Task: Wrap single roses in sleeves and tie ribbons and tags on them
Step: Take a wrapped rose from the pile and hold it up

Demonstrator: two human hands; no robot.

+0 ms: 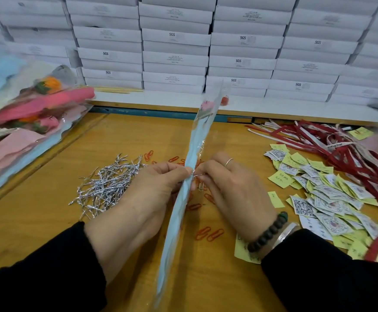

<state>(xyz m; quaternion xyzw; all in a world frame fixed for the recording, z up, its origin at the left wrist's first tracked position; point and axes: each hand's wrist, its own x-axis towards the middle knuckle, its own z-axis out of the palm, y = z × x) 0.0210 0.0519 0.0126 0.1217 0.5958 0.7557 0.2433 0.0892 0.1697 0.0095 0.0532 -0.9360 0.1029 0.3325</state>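
- Your left hand [147, 188] pinches the blue sleeve [183, 194], pink rose [206, 106] inside near its top.
- Your right hand [230, 185] fingers grip a silver twist tie [196, 175] at the sleeve.

Glossy plastic sleeve [190, 158], metallic foil ties [107, 185], wood table [48, 221]

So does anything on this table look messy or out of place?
Nothing looks damaged. Supplies just lie loose: red paper clips scattered around the sleeved rose, silver twist ties heaped left, tags spilled right.
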